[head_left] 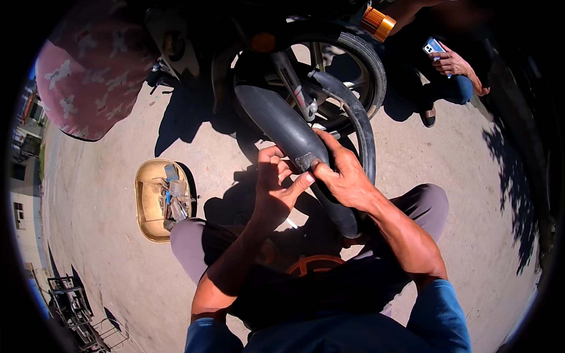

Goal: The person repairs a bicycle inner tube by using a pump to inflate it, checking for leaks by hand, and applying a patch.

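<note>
Black inner tube (pixel 276 120) hangs mid-scene, its fat section slanting from the far left by the motorcycle fork (pixel 291 82) to between the knees; thinner side loops back up on the right, toward the front wheel (pixel 378 82). Far end lost in shadow by the fork.

Right hand (pixel 344 173) grasps the tube, thumb on the edge of a rough grey patch (pixel 305 160); some fingers hidden by the tube. Left hand (pixel 276 188): fingers curled at the tube's left side, thumb tip near the patch; cannot tell whether it grips. Orange object (pixel 315 263) below, mostly in shade, kind unclear.

Far right, another person's hand (pixel 452 62) holds a phone (pixel 434 49), body cut off by darkness. Tan case (pixel 146 203) left of the knee, contents jumbled. Pale ground (pixel 100 194) gives room left of the case and right of the right knee.
</note>
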Demonstrator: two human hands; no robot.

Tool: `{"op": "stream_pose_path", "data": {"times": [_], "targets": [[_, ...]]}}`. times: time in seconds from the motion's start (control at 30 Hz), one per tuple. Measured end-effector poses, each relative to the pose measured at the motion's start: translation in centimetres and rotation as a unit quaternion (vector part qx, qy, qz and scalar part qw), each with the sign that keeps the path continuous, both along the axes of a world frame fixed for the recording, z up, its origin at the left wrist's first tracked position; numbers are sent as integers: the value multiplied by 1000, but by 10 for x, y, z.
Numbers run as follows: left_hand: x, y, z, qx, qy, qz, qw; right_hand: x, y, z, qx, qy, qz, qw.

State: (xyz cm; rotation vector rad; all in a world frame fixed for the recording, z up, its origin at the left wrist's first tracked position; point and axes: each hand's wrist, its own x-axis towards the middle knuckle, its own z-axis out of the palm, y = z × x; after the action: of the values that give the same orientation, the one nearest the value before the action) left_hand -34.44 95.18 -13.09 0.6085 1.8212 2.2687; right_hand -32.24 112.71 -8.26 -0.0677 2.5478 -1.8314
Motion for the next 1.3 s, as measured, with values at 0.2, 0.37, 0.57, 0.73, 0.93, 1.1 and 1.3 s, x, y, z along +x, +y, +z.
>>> {"op": "stream_pose_path", "data": {"times": [0.2,0.37,0.57,0.73,0.93,1.1,1.3], "targets": [[-1,0,12,33,-31,15,999,9,10,7,1,-2,44,999],[-4,0,18,65,-43,20,997,18,6,5,-5,2,60,998],[-16,-2,20,114,-136,36,983,15,0,6,-37,-51,76,995],[-16,4,21,92,-120,48,987,16,2,4,-28,-46,64,996],[-14,5,16,97,-95,60,989,15,1,4,-36,-52,74,995],[-16,2,17,78,-112,66,988,14,-4,2,-9,-39,82,996],[-16,0,14,83,-108,77,988,14,-6,-1,-31,-67,75,994]]}}
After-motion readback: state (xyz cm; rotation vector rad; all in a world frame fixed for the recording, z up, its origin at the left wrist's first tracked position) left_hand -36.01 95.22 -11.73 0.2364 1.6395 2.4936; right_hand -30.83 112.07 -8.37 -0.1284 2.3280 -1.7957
